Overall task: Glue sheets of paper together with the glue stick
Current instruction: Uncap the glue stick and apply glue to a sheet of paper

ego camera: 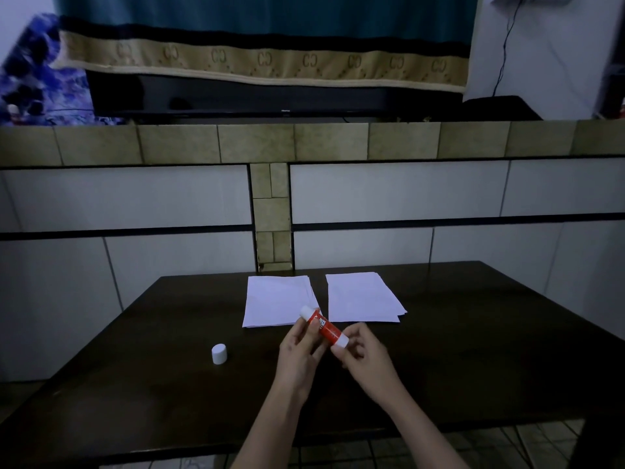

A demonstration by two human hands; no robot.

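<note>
A red and white glue stick [325, 327] is held tilted above the dark table [169, 333], its uncapped white tip pointing up and left. My left hand [299, 353] grips its upper body. My right hand [363, 355] pinches its white lower end between thumb and fingers. The white cap [219, 353] stands on the table to the left of my hands. Two stacks of white paper lie side by side beyond my hands: the left stack [279, 301] and the right stack [363, 297].
The table stands against a tiled wall [135, 198] with a tiled ledge [257, 143] above it. A dark screen [236, 96] and a hanging cloth [260, 59] sit on the ledge. Floor tiles [406, 448] show below the table's near edge.
</note>
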